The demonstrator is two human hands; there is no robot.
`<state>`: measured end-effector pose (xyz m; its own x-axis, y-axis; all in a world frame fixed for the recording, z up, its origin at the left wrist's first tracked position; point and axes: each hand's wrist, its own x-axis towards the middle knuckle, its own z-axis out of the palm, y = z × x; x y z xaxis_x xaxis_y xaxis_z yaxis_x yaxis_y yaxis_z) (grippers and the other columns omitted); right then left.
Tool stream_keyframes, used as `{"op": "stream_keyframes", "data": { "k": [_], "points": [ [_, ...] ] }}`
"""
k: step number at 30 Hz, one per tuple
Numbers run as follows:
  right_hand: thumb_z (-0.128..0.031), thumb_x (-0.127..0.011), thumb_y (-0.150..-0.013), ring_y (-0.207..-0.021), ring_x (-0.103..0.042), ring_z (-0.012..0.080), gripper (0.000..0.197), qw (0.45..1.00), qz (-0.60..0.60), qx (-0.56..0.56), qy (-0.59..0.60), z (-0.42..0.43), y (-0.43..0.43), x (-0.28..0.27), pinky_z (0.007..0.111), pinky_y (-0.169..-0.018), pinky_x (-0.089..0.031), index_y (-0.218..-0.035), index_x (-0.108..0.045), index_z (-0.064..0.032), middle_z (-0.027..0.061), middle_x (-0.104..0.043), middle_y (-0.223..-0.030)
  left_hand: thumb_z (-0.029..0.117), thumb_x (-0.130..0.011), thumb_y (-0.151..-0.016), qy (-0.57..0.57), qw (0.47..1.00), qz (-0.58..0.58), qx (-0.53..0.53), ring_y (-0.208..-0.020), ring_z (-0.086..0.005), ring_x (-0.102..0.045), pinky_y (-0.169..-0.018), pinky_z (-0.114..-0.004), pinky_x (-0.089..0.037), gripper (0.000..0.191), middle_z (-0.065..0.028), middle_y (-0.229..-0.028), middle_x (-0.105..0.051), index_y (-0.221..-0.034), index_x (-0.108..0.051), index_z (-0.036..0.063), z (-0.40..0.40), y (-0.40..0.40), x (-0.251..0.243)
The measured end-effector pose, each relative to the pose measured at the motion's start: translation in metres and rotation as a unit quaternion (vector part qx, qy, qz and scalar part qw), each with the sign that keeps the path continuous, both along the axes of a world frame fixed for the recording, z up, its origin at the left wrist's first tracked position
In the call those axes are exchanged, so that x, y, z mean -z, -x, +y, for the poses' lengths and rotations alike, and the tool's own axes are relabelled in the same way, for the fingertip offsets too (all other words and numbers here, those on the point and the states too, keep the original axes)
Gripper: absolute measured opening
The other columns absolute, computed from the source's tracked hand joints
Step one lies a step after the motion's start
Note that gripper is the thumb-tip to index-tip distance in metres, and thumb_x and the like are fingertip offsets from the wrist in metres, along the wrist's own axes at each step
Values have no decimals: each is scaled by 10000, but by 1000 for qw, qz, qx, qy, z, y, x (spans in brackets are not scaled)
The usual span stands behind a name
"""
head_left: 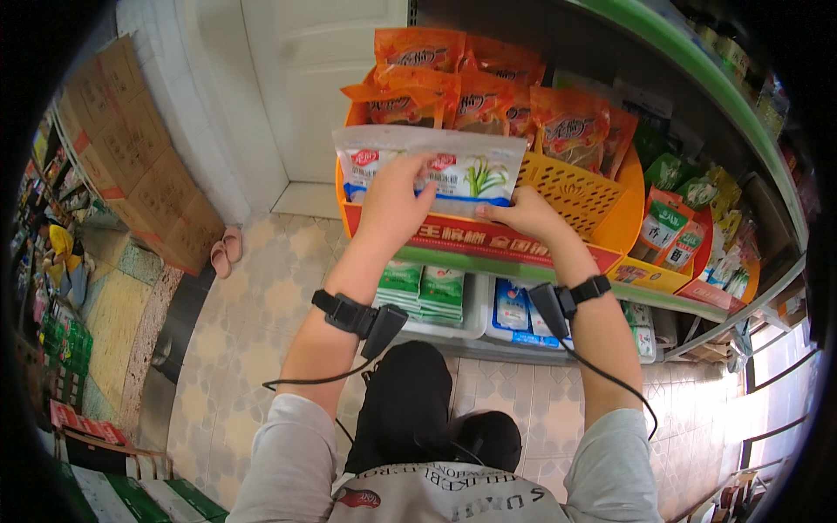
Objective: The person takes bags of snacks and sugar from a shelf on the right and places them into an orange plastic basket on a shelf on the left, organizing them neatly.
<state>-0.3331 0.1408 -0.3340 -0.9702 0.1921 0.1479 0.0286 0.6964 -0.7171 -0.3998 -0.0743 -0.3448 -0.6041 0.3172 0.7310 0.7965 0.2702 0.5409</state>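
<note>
White plastic pouches (480, 167) with a blue lower band and a green plant picture stand in the front left of a yellow and red display box (451, 229). My left hand (395, 199) lies against their printed front, thumb and index finger apart; whether it grips one is unclear. At the lower right corner of the pouches, my right hand (533, 212) has its thumb in front and its other fingers partly hidden. Behind stand several orange packets (418, 49). Right of my hands is the box's perforated yellow divider (575, 189).
Below, plastic trays (480, 307) hold green packets (441, 291) and blue-and-white packets (513, 304). Seasoning packets (667, 225) fill the shelf's right side. Stacked cartons (140, 163) and pink slippers (227, 252) are at left. A person in yellow (62, 252) is farther off.
</note>
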Motion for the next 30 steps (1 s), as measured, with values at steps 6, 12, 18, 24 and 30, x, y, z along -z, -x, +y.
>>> {"op": "stream_keyframes", "data": {
  "k": [6, 12, 18, 24, 30],
  "points": [
    [-223, -687, -811, -661, -589, 145, 288, 982, 173, 27, 72, 7, 10, 29, 317, -594, -462, -935, -653, 35, 107, -654, -751, 127, -616, -780, 115, 983, 119, -77, -789, -323, -549, -683, -442, -447, 339, -130, -744, -551, -1118, -616, 95, 3, 0, 9],
    [-242, -704, -784, -618, -599, 199, 310, 980, 178, 55, 66, 10, 16, 55, 335, -587, -472, -897, -648, 41, 137, -643, -696, 139, -623, -782, 175, 979, 87, -57, -798, -355, -561, -694, -446, -452, 364, -151, -804, -581, -1143, -607, 95, 7, 0, 17],
    [-230, -707, -750, -765, -633, 243, 398, 958, 249, 93, 108, -6, -20, 23, 334, -675, -494, -1045, -599, 14, 177, -640, -855, 195, -639, -785, 283, 959, 2, -28, -797, -330, -607, -688, -421, -484, 323, -148, -824, -635, -1089, -642, 88, 8, -13, -31],
    [-72, -652, -726, -496, -557, 206, 81, 910, 383, 157, -31, 7, -105, -161, 282, -472, -442, -702, -612, -5, 87, -556, -609, 255, -613, -801, 422, 903, -67, 46, -813, -325, -628, -703, -405, -503, 265, -158, -879, -663, -976, -681, 68, -11, -24, -106],
    [-344, -716, -713, -819, -587, 319, 424, 852, 328, 322, -249, 61, -141, -353, 402, -686, -468, -931, -579, -6, 157, -600, -876, 275, -587, -829, 416, 877, -191, 146, -811, -293, -642, -711, -379, -508, 292, -132, -870, -672, -1032, -651, 75, -14, -65, -163]
  ]
}}
